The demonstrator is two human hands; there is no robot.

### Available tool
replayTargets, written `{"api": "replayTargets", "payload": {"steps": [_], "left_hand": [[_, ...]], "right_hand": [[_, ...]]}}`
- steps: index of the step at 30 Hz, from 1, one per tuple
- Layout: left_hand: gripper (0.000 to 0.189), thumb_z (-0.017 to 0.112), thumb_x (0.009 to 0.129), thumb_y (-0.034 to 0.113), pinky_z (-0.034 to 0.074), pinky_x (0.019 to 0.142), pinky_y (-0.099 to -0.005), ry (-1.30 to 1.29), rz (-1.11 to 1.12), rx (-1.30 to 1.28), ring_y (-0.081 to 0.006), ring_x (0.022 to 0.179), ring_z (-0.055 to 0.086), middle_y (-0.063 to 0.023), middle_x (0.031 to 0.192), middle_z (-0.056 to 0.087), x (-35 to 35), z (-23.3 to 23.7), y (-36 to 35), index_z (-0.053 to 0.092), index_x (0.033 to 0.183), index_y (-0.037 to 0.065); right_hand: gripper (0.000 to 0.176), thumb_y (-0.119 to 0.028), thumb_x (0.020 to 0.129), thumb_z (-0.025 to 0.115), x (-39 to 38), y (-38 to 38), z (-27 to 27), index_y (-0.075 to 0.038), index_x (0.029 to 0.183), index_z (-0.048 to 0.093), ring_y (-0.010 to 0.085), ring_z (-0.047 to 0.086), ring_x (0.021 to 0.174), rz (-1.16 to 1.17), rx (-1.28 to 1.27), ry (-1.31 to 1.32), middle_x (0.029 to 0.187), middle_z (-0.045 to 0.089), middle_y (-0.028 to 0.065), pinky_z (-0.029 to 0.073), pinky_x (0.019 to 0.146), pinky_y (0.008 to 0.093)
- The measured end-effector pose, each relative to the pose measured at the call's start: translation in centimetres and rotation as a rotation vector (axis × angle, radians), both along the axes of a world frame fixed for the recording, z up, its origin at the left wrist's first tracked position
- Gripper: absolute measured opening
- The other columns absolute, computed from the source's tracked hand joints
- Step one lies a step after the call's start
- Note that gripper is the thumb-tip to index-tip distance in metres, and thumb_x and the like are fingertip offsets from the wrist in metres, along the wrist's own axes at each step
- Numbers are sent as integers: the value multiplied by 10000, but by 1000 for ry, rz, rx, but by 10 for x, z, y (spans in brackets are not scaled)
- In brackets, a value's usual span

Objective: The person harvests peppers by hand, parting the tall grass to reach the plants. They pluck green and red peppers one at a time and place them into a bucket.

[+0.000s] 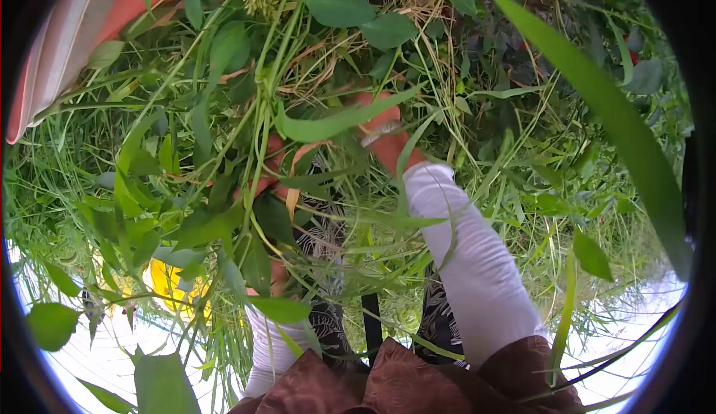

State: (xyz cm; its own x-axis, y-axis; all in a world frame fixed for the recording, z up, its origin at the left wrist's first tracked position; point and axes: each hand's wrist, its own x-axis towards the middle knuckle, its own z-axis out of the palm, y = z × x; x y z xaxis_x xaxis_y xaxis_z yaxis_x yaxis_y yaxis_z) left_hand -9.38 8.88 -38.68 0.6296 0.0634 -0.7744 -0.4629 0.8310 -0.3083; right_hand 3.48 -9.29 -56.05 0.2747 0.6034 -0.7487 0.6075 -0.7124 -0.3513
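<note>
Long green weed stems (262,108) with broad leaves rise in front of me, and my left hand (267,181) is closed around a bunch of them. Leaves cover parts of its fingers and wrist. Farther forward and to the right, my right hand (382,121) reaches into the growth beside dry, straw-coloured stalks (328,63). A bracelet (380,133) circles that wrist. A long leaf crosses the right hand and its fingers are hidden, so I cannot see what they hold. White sleeves (470,257) cover both forearms.
Dense grass (67,183) and leafy plants surround both hands. A broad blade of grass (597,108) hangs close to the camera at right. Striped cloth (82,30) shows at upper left. Something yellow (175,287) lies behind leaves at lower left.
</note>
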Motion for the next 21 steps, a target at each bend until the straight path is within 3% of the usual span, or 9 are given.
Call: {"api": "replayTargets", "payload": {"steps": [1,3,8,11,12,14,16,19,21], "left_hand": [[290,513,815,139,468,502,-325,-2,1,5,-206,627,554,-156,980,478,1,-3,-1,456,1064,-1],[289,514,815,139,468,502,-325,2,-1,7,-205,626,554,-154,978,479,2,-10,-5,457,1062,0],[286,515,815,139,468,505,-324,-4,-25,24,-204,625,553,-152,975,482,7,-21,-8,460,1059,2],[284,516,815,140,469,506,-324,-9,-25,37,-203,625,553,-150,973,484,14,-25,-9,461,1057,3],[283,516,815,140,469,506,-323,-14,-25,41,-202,625,553,-150,973,485,16,-26,-8,462,1057,3],[282,517,814,140,469,507,-323,-23,-21,56,-202,624,553,-148,971,486,21,-27,-6,463,1055,4],[281,517,814,140,469,508,-323,-38,-11,81,-201,624,553,-147,970,488,27,-27,0,464,1054,4],[279,518,814,141,469,509,-322,-63,5,115,-200,623,553,-146,968,490,37,-24,9,465,1052,5],[278,519,814,141,470,510,-322,-78,13,125,-199,623,553,-145,967,491,43,-23,13,466,1051,6]], "right_hand": [[279,-264,720,561,-2,-7,3,-61,906,608,299,588,766,47,85,-53,828,599,159,485,653,380],[272,-249,706,573,10,23,53,-48,884,613,316,581,731,-55,-20,3,817,594,177,481,643,390],[210,-191,717,564,9,25,17,-38,850,618,314,584,711,-258,44,58,826,588,204,482,628,386],[209,-228,761,527,27,29,44,-54,768,642,318,601,699,-19,-78,71,751,609,158,503,642,365],[212,-222,733,574,29,21,51,-63,866,620,323,594,716,23,4,113,784,598,181,493,636,360],[294,-189,706,604,37,-6,90,-53,965,566,334,586,724,-309,363,159,814,593,189,484,626,371],[336,-151,696,603,46,-26,122,-52,1006,524,329,589,693,-423,497,163,789,597,163,480,615,366],[294,-107,693,599,66,-38,181,-44,972,534,254,595,670,-627,397,138,800,606,119,474,593,338],[185,-93,746,581,78,-28,218,-17,905,528,114,534,591,-1220,351,256,729,556,74,430,506,238]]}}
